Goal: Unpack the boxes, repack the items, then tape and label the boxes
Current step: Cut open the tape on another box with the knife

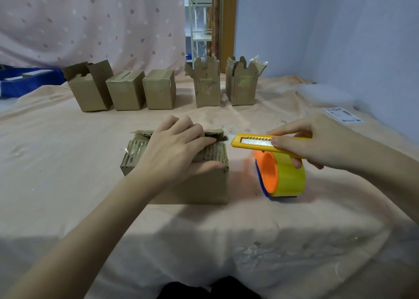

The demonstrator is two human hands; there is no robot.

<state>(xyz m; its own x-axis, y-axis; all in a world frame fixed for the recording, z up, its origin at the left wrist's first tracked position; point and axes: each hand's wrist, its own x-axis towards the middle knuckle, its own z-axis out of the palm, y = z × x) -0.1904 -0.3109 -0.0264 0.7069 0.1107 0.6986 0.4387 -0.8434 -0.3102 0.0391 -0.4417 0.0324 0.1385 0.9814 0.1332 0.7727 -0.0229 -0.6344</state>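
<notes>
Fingers of the left hand lie almost straight and flat on the top of the near box, pressing it down — the thumb runs along the front top edge, the fingertips reach the far flap. This box stands on the peach cloth, and its top is rough, with torn corrugated card showing to the left of the fingers.

Right hand grasps a yellow knife: the thumb presses on the slider side, the other fingers curl under the handle. The knife points left, and its tip is just beside the right upper corner of the box, close to the left fingertips; I cannot tell if the blade touches the card.

Below the right fingers stands a tape dispenser — yellow roll, orange core, blue base — just to the right of the box.

Beyond both hands, five more boxes stand in a row. The left one has its flap up, the next two are closed, the last two are open with torn flaps. A label sheet lies on the cloth behind the right hand.
</notes>
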